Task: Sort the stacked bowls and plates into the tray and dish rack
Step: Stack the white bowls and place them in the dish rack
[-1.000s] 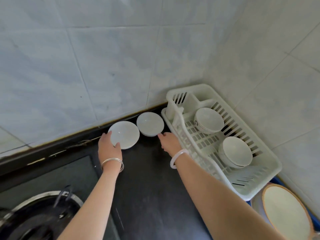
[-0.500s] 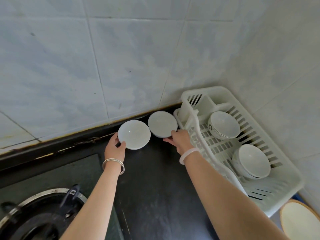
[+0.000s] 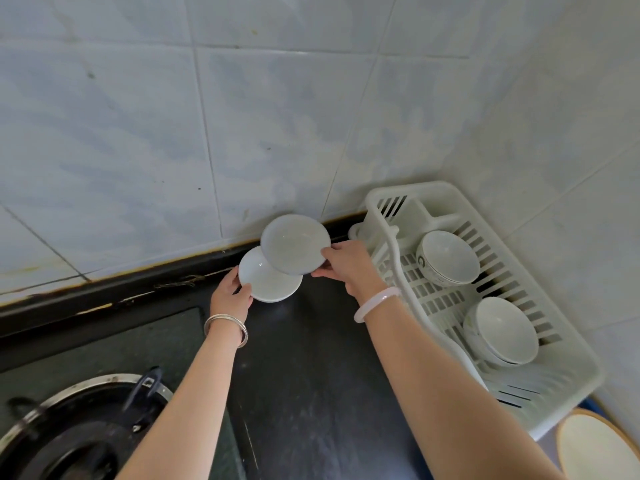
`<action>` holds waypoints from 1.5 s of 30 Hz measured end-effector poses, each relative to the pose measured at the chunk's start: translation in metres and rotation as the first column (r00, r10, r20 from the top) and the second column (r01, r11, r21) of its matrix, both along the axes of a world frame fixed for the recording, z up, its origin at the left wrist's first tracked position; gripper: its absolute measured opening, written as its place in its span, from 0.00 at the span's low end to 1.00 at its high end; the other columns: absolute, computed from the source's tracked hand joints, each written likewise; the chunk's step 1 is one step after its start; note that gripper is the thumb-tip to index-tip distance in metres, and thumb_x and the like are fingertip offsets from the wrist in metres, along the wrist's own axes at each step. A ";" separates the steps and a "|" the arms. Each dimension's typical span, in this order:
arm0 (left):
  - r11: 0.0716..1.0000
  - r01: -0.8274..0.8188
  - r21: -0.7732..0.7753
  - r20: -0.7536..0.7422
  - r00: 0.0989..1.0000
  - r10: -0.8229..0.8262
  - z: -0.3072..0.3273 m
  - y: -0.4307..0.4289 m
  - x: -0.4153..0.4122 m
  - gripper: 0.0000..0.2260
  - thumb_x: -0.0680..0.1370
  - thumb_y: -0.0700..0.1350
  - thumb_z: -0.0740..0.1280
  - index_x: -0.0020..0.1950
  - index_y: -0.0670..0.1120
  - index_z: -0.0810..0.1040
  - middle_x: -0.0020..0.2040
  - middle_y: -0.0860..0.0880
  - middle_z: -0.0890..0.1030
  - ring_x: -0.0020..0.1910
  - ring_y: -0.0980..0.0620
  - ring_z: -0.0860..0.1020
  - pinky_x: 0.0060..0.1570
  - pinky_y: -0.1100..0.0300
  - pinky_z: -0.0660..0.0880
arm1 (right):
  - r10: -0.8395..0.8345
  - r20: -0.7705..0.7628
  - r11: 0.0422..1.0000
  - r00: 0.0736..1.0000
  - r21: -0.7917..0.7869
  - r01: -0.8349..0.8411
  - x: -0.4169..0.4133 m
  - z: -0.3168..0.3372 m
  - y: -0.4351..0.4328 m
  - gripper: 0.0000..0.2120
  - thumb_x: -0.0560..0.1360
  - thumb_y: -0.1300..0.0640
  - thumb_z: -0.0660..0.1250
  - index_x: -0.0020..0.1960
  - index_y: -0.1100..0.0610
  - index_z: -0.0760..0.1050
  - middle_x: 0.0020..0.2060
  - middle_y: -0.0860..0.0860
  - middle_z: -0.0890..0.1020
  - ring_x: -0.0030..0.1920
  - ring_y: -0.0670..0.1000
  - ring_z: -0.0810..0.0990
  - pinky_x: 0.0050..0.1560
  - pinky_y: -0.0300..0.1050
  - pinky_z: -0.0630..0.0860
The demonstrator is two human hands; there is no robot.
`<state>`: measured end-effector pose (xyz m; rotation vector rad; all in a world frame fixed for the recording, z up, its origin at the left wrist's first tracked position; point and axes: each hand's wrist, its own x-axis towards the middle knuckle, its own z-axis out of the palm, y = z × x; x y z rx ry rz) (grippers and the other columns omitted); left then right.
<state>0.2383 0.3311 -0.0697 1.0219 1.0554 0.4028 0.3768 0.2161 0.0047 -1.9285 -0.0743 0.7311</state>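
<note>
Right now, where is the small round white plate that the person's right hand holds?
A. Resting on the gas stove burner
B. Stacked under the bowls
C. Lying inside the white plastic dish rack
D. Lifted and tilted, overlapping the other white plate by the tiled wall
D: the right hand grips the edge of the small round white plate, raised and tilted over the other white plate, which the left hand touches on the black counter.
</note>
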 end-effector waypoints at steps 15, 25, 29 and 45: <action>0.982 -0.071 -0.175 0.025 0.997 0.077 0.003 0.008 0.000 0.16 0.77 0.44 0.63 0.65 0.47 0.72 0.64 0.44 0.74 0.59 0.45 0.74 0.57 0.52 0.74 | 0.116 0.101 0.957 0.988 -0.277 -0.084 -0.022 -0.021 0.020 0.03 0.74 0.62 0.68 0.43 0.61 0.77 0.35 0.56 0.83 0.41 0.55 0.85 0.52 0.51 0.81; 0.982 0.006 -0.189 0.013 1.000 -0.004 0.005 0.015 0.001 0.17 0.78 0.38 0.61 0.66 0.47 0.72 0.62 0.44 0.75 0.54 0.46 0.76 0.56 0.51 0.75 | 0.158 -0.168 0.976 0.973 -0.121 -0.179 -0.021 -0.023 0.017 0.17 0.77 0.62 0.64 0.66 0.58 0.71 0.58 0.58 0.78 0.53 0.56 0.81 0.53 0.50 0.81; 0.981 0.028 -0.190 -0.002 1.000 -0.029 0.013 0.012 0.000 0.17 0.77 0.37 0.61 0.65 0.47 0.72 0.58 0.45 0.75 0.51 0.46 0.77 0.53 0.51 0.76 | 0.149 -0.187 0.985 0.971 -0.059 -0.163 -0.025 -0.019 0.010 0.16 0.77 0.65 0.62 0.65 0.59 0.73 0.61 0.59 0.77 0.57 0.58 0.79 0.55 0.53 0.80; 0.847 0.527 -0.069 0.249 0.831 -0.497 0.135 -0.098 0.083 0.12 0.77 0.37 0.61 0.58 0.47 0.75 0.48 0.48 0.79 0.51 0.48 0.78 0.47 0.57 0.75 | -0.267 0.003 0.963 0.964 0.039 0.266 0.009 0.092 -0.152 0.18 0.75 0.68 0.65 0.64 0.63 0.73 0.49 0.57 0.80 0.41 0.55 0.83 0.42 0.46 0.82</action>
